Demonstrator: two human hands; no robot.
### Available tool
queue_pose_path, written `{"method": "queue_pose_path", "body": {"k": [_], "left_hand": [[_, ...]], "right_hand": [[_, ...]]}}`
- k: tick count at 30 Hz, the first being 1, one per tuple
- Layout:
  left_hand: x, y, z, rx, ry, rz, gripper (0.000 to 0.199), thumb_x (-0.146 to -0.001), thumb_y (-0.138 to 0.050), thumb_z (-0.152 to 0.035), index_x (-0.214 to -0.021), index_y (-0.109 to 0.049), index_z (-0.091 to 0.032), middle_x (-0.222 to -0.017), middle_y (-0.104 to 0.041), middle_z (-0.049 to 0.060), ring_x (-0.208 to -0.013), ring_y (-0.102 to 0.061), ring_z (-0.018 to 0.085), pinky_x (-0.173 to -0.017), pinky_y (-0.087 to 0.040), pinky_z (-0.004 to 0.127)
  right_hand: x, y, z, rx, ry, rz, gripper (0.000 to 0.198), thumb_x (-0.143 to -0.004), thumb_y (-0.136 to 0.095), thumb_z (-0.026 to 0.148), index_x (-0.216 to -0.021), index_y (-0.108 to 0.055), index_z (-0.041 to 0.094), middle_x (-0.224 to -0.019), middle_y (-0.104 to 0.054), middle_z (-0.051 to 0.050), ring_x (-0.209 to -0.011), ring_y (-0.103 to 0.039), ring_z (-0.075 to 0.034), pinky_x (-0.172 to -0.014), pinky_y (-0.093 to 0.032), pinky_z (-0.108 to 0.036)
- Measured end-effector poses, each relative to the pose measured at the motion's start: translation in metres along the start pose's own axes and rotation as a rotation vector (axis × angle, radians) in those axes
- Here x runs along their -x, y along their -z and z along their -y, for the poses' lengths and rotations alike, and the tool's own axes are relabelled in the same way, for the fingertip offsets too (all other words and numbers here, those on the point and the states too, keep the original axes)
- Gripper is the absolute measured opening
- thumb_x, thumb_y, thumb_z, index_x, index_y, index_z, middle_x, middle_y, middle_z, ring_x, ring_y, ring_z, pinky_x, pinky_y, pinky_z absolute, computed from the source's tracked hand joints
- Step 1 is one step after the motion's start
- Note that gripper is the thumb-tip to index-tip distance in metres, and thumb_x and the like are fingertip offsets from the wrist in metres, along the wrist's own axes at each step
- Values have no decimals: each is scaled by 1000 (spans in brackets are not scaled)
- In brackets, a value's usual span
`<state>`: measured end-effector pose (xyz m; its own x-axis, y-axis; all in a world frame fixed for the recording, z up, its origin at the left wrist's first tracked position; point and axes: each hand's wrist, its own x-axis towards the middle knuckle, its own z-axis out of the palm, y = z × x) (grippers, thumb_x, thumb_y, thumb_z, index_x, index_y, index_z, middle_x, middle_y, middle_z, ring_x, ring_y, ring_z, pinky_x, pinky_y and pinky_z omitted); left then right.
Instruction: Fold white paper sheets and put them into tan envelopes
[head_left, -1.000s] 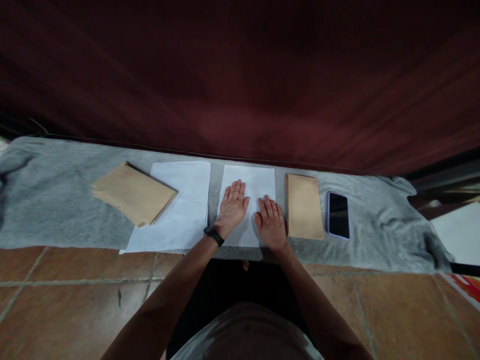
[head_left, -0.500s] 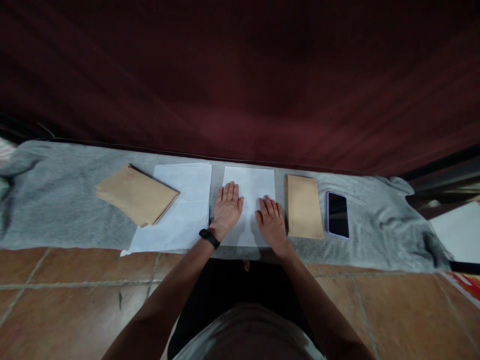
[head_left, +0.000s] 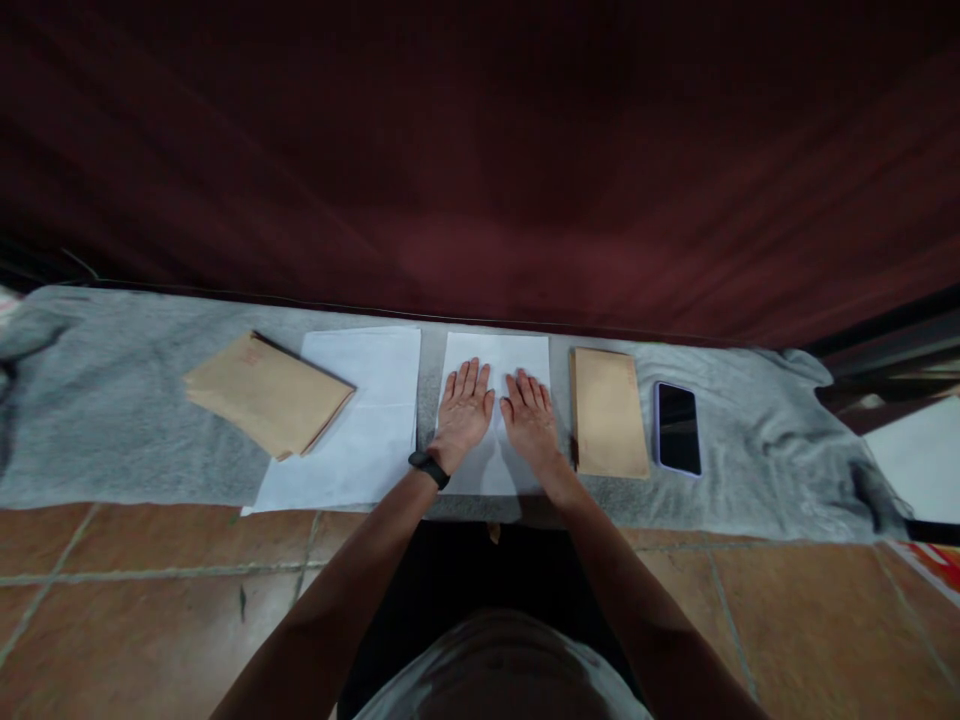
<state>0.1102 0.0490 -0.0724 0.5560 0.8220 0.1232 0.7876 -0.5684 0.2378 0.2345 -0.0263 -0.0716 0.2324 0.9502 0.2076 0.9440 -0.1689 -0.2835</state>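
A white sheet of paper lies on the grey cloth straight in front of me. My left hand rests flat on its left half, fingers stretched forward, with a dark band on the wrist. On the right half lies my right hand, palm down, fingers slightly spread. The two hands are close together but apart, and neither grips anything. Left of them are more white sheets, partly covered by a slanted pile of brown envelopes. Right of my right hand sits a neat stack of brown envelopes.
A phone in a purple case lies right of the envelope stack. The grey cloth covers a long, narrow surface, wrinkled at its right end. Dark red fabric rises behind it. Brown floor tiles show below the front edge.
My right hand has slid forward and slightly left on the sheet. My left hand has shifted a little to the right, so the hands are now nearer each other.
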Motion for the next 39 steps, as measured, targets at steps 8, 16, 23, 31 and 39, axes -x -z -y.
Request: {"method": "queue_pose_path", "body": {"k": [8, 16, 23, 31, 39], "left_hand": [[-18, 4, -2, 4, -27, 54, 56, -103, -29, -32, -157, -34, -15, -167, -25, 9, -155, -17, 28, -127, -15, 50], [-29, 5, 2, -18, -8, 81, 56, -104, -29, -33, -158, -33, -20, -167, -26, 6, -155, -19, 28, -126, -16, 50], [-34, 5, 4, -36, -9, 57, 57, -103, -30, -33, -158, -32, -17, -167, -26, 9, -154, -21, 32, -124, -20, 51], [-34, 7, 8, -60, -2, 58, 56, -104, -29, -35, -158, -32, -21, -166, -29, 7, -153, -25, 29, -124, -20, 49], [-49, 8, 5, -52, 12, 61, 56, -104, -29, -37, -158, -34, -21, -166, -27, 9, -152, -26, 35, -120, -23, 56]], "right_hand": [[-27, 0, 1, -27, -47, 74, 51, -106, -32, 33, -153, -42, 17, -164, -33, -11, -151, -28, -27, -124, -19, -51], [-41, -5, -4, 23, -55, 93, 51, -107, -34, 36, -154, -41, 21, -165, -31, -9, -151, -29, -28, -124, -18, -51], [-56, -3, -3, 32, -69, 98, 51, -106, -34, 34, -154, -42, 16, -163, -34, -11, -150, -30, -29, -122, -21, -51], [-68, -14, -15, 74, -89, 32, 52, -107, -35, 39, -155, -39, 21, -164, -32, -13, -149, -32, -30, -120, -23, -52], [-69, -22, -17, 80, -122, -22, 53, -106, -38, 40, -155, -39, 22, -165, -29, -17, -149, -31, -33, -118, -23, -57]]}}
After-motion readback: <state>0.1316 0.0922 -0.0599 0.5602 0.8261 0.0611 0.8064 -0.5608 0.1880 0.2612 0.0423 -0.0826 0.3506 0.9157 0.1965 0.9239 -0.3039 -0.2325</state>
